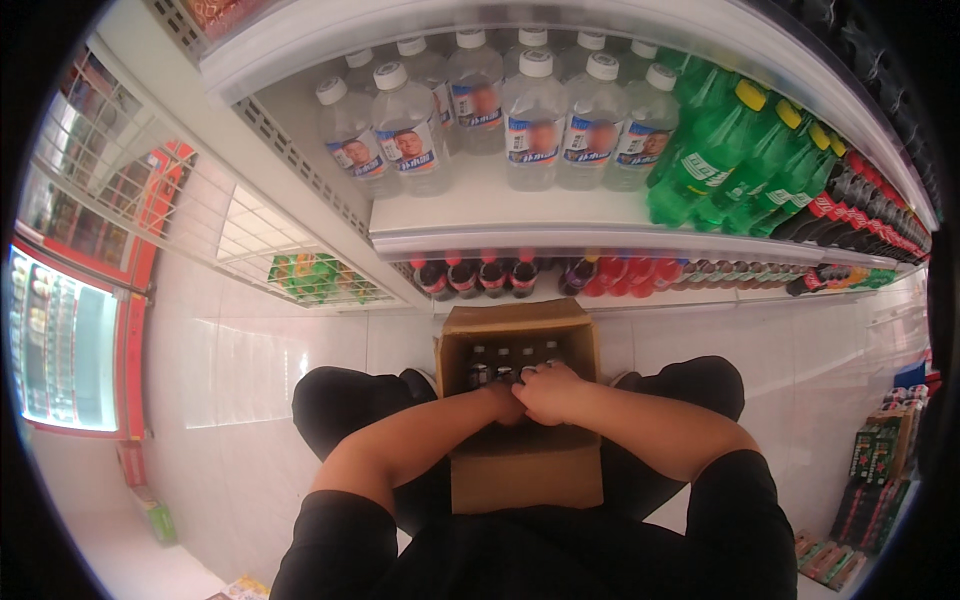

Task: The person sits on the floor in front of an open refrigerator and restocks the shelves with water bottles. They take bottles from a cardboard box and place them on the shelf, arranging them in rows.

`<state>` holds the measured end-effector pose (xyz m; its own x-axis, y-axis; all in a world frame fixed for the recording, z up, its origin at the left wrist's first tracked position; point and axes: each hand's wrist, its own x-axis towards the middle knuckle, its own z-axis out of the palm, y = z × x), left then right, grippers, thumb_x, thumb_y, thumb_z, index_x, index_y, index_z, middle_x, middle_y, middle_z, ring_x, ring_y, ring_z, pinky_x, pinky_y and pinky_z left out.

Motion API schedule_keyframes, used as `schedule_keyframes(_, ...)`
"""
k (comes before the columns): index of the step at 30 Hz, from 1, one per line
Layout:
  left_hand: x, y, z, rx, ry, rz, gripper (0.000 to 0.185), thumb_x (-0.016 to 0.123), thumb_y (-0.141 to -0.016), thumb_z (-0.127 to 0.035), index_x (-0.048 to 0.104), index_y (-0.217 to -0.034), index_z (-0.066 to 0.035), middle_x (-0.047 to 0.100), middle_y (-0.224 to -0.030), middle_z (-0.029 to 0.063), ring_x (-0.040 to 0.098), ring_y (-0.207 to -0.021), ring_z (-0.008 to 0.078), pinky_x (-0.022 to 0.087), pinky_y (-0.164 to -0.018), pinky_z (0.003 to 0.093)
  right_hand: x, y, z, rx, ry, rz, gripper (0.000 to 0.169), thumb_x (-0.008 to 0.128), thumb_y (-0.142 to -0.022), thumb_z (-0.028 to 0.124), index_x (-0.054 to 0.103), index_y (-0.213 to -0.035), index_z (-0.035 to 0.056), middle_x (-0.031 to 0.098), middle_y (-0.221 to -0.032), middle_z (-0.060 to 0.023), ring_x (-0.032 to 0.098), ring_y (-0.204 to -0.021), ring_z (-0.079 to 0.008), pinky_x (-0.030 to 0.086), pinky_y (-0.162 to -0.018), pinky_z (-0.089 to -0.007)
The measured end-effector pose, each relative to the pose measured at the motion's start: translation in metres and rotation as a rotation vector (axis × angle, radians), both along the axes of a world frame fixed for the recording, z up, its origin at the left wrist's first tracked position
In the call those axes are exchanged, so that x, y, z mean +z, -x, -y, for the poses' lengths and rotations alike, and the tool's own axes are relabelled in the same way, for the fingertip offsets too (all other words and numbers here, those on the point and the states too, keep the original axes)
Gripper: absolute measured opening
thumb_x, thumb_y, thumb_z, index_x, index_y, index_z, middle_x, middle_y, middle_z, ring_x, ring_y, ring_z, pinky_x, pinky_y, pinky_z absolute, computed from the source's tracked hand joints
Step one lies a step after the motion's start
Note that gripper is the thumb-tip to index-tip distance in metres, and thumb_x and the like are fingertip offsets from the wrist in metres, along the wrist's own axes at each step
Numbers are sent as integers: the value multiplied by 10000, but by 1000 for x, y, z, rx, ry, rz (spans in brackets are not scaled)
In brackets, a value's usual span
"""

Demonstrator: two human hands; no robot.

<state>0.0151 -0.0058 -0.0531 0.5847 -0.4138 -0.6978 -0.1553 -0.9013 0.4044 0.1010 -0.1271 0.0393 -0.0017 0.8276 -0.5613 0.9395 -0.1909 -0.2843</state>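
Note:
An open cardboard box (526, 484) stands on the floor between my knees, its near flap folded out towards me. Small bottles with pale caps (480, 364) stand in a row inside, towards its far wall. Both my hands reach into the box and meet near its middle. My left hand (506, 401) is lower and partly hidden behind the other; what its fingers touch cannot be seen. My right hand (551, 390) lies over the bottles with its fingers bent, close to the caps; whether it grips one does not show.
Ahead, a white shelf (465, 214) bears clear bottles (536, 124) and green soda bottles (705, 165). Dark and red drinks (491, 277) line the lower shelf. A wire rack (247, 225) and a lit fridge (71, 345) are at the left, stacked drink packs (874, 457) at the right.

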Motion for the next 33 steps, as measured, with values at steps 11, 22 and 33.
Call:
schedule_keyframes(11,12,-4,2,6,-149,64,314,613,-955,-312,745,-1196,-160,730,-1256,142,708,-1162,316,582,-941,431,6,-7,-1,-48,-9,-1,420,731,-912,326,655,-1247,85,651,-1291,-164,621,-1216,-364,510,-996,-511)
schedule_keyframes(22,109,-20,-37,214,57,271,424,803,-785,-372,720,-1088,-87,725,-1120,172,705,-1068,369,579,-908,469,53,-53,-2,-175,-75,-80,480,727,-925,433,672,-1238,73,675,-1257,-171,655,-1199,-371,542,-978,-514)
schedule_keyframes(33,261,-24,-113,790,545,947,266,808,-714,-171,615,-785,-3,739,-915,164,719,-840,353,561,-750,388,103,-65,-7,-577,274,-996,487,598,-1044,404,624,-1359,34,698,-1263,-131,723,-1036,-208,596,-890,-384)
